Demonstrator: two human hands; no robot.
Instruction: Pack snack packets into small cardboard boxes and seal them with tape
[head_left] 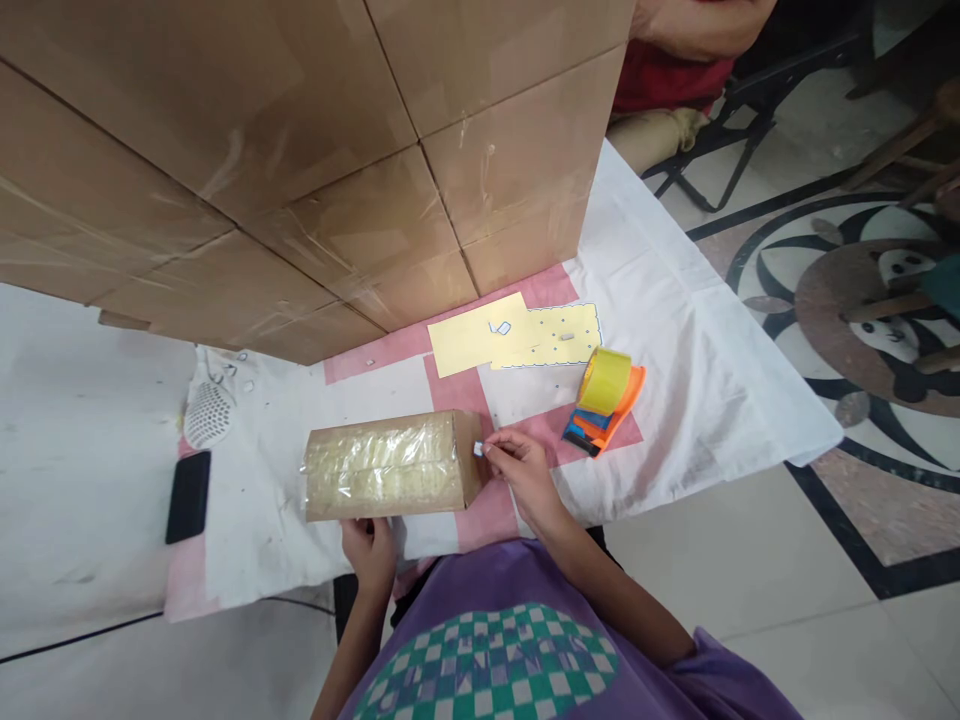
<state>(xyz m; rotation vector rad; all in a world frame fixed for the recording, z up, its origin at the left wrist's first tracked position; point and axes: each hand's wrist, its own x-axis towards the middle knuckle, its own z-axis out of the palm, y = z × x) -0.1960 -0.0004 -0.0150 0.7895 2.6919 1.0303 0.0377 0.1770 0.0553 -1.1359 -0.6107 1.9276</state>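
A small brown cardboard box (390, 465) wrapped in clear tape lies on the cloth in front of me. My left hand (370, 548) steadies its near long side from below. My right hand (517, 468) pinches a tiny white sticker (478, 449) against the box's right end. Just right of that hand lies an orange tape dispenser (606, 405) with a yellow-looking tape roll. Behind the box lie yellow sticker sheets (517, 337), one with small labels on it.
A tall stack of large taped cartons (300, 150) fills the back of the table. A black phone (187, 496) and a white perforated object (209, 412) lie at the left. The white-and-pink cloth (690, 380) hangs over the right edge. Another person sits at top right (675, 50).
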